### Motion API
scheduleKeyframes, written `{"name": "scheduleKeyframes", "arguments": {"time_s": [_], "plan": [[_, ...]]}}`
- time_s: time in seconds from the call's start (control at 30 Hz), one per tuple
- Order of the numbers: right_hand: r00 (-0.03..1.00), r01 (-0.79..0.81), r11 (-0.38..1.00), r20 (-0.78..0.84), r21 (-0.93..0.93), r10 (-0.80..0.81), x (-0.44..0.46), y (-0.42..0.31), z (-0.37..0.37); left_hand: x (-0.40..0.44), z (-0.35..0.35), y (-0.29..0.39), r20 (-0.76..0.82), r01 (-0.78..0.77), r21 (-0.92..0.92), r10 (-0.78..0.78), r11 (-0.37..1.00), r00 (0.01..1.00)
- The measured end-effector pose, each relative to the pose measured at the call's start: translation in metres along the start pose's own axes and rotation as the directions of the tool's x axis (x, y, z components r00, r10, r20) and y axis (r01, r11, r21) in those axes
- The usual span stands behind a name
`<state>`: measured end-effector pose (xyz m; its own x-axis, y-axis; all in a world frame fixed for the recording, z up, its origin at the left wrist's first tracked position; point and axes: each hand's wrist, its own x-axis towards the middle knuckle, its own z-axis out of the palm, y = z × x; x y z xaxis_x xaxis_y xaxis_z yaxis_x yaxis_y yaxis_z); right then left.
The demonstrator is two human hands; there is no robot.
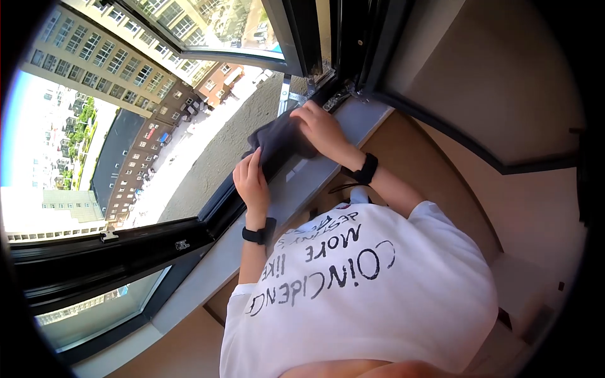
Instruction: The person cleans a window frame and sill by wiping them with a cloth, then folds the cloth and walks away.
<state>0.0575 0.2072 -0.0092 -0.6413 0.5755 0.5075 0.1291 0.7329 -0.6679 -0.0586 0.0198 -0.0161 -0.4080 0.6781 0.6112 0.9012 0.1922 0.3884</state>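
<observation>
A dark grey cloth (275,140) lies bunched over the black lower window frame (228,200). My left hand (251,183) grips its near left edge, fingers closed on the fabric. Farther along the frame, my right hand (320,131) is closed on the cloth's other end, close to the metal hinge arm (288,96). Part of the fabric hangs between my hands, above the pale sill (295,174). A black band is around each wrist.
An opened window sash (233,55) stands outward at the top. Outside, far below, are buildings (101,53) and a street. A dark-framed panel (504,88) is at the right. Another window pane (110,309) sits at lower left, beside the sill.
</observation>
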Motion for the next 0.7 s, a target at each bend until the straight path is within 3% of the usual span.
{"name": "scheduleKeyframes", "arguments": {"time_s": [0.07,0.13,0.2,0.33,0.4,0.47,0.57,0.63,0.7], "plan": [[0.967,-0.185,0.969,-0.145,0.167,0.209,-0.006,0.002,-0.015,0.022,0.008,0.023,0.015,-0.106,-0.055,0.107,0.993,0.994],[0.913,-0.287,0.935,-0.235,0.211,0.333,-0.005,0.012,-0.028,0.051,0.023,0.046,0.007,-0.140,-0.131,0.142,0.981,0.990],[0.829,-0.144,0.912,-0.456,0.385,0.324,0.010,0.017,-0.038,0.081,0.039,0.062,-0.046,-0.183,-0.196,0.178,0.963,0.983],[0.747,-0.052,0.894,-0.577,0.445,0.330,0.043,-0.003,-0.063,0.139,0.061,0.092,-0.139,-0.242,-0.222,0.216,0.944,0.967],[0.799,-0.086,0.902,-0.512,0.422,0.316,0.054,0.005,-0.050,0.149,0.080,0.092,-0.037,-0.158,-0.268,0.154,0.950,0.987],[0.814,-0.113,0.972,-0.542,0.206,0.209,0.056,0.024,-0.028,0.143,0.100,0.083,0.092,-0.040,-0.271,0.067,0.962,0.993],[0.787,-0.239,0.933,-0.509,0.269,0.349,0.029,0.055,0.006,0.118,0.111,0.066,0.227,-0.079,-0.166,0.116,0.983,0.967],[0.757,-0.333,0.769,-0.332,0.546,0.563,0.015,0.048,-0.005,0.100,0.110,0.059,0.291,-0.165,-0.084,0.183,0.983,0.939],[0.721,-0.338,0.705,-0.309,0.623,0.620,0.010,0.056,0.000,0.094,0.108,0.059,0.283,-0.171,-0.059,0.181,0.984,0.942]]}}
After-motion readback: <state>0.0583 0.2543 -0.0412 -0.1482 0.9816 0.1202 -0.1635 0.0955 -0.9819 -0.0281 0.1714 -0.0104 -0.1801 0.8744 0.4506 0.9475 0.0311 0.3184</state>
